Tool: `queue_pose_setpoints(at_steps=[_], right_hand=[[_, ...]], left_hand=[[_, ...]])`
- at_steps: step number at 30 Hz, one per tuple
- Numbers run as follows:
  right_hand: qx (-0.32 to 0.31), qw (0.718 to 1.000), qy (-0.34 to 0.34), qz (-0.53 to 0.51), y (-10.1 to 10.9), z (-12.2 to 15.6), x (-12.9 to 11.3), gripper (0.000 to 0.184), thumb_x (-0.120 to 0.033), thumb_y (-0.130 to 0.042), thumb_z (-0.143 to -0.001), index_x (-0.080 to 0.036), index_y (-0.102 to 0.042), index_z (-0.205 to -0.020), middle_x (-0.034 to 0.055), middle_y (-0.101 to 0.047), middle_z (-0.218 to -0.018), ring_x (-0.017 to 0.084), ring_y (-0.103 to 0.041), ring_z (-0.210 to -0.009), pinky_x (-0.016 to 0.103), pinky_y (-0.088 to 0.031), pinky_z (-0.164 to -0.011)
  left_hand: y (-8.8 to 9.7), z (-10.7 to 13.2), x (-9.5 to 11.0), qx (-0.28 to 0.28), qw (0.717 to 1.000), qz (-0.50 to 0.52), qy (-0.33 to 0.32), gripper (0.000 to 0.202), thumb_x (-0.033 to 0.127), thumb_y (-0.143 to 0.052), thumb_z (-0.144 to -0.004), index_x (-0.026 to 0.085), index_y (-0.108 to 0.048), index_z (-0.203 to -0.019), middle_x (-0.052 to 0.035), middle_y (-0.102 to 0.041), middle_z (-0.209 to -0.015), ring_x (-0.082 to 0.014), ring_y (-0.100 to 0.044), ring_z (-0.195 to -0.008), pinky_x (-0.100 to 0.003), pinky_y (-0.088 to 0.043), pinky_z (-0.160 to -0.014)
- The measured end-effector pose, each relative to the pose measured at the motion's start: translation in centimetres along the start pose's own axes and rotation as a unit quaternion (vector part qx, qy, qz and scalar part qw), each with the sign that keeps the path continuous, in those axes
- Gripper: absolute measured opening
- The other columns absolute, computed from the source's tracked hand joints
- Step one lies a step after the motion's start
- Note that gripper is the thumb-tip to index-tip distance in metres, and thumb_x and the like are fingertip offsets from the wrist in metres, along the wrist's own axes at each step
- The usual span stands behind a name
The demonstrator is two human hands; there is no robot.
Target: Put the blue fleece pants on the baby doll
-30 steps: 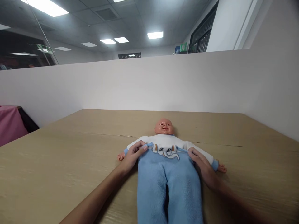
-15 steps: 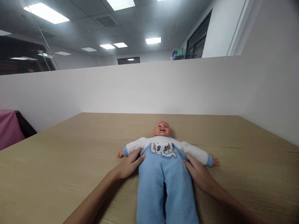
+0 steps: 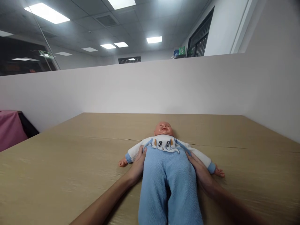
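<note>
A baby doll lies on its back, head at the far end and legs toward me. It wears fluffy light blue overalls with an elephant face on the bib over a white top with blue cuffs. Its arms spread out to both sides. My left hand grips the doll's side at the waist, thumb on the blue cloth, other fingers partly hidden beneath the sleeve. On the opposite side my right hand holds the torso below the doll's arm, its fingertips partly out of sight. The doll's feet are beyond the bottom edge of the view.
Under the doll is a wide light-brown tabletop with a seam across it. A white partition rises behind it and a white wall on the right. Pink cloth hangs at the far left.
My hands have tucked further around the doll's sides, and its torso has shifted slightly up and away. The doll's arms now droop lower, and its head tips back a little.
</note>
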State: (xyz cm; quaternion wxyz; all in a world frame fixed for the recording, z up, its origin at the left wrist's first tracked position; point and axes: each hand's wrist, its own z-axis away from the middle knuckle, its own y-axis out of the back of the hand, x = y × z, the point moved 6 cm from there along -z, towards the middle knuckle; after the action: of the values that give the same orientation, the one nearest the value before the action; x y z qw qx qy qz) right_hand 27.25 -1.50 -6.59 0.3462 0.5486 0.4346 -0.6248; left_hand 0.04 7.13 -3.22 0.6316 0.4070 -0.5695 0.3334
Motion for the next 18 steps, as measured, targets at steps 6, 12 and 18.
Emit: queue_pose_setpoints(at_steps=[6,12,18], right_hand=[[-0.015,1.000,0.008,0.014,-0.4,-0.3,-0.1,0.067,-0.070,-0.075,-0.083,-0.030,-0.071,-0.136,0.0043,-0.065,-0.148,0.034,-0.047,-0.150,0.051,-0.023,-0.133],[-0.004,1.000,-0.007,-0.002,-0.2,-0.1,-0.1,0.066,-0.067,-0.077,-0.083,-0.031,-0.069,-0.138,0.0033,-0.063,-0.150,0.033,-0.046,-0.150,0.050,-0.021,-0.133],[-0.008,1.000,0.004,0.010,-0.2,-0.2,-0.1,0.062,-0.069,-0.075,-0.084,-0.033,-0.071,-0.135,0.0005,-0.059,-0.154,0.030,-0.038,-0.155,0.045,-0.015,-0.135]], left_hand=[[-0.5,1.0,2.5,-0.046,0.995,-0.075,-0.038,0.076,0.073,-0.042,-0.098,0.021,-0.041,-0.155,-0.0154,-0.049,-0.159,-0.0315,-0.028,-0.160,-0.043,-0.030,-0.129],[-0.4,1.0,2.0,-0.052,0.996,-0.064,-0.020,0.078,0.072,-0.052,-0.095,0.018,-0.044,-0.151,-0.0174,-0.049,-0.158,-0.0324,-0.027,-0.159,-0.044,-0.029,-0.130],[-0.5,0.7,0.2,-0.052,0.999,0.003,0.015,0.089,0.074,-0.056,-0.092,0.025,-0.031,-0.162,-0.0093,-0.027,-0.175,-0.0320,-0.010,-0.166,-0.047,-0.019,-0.134]])
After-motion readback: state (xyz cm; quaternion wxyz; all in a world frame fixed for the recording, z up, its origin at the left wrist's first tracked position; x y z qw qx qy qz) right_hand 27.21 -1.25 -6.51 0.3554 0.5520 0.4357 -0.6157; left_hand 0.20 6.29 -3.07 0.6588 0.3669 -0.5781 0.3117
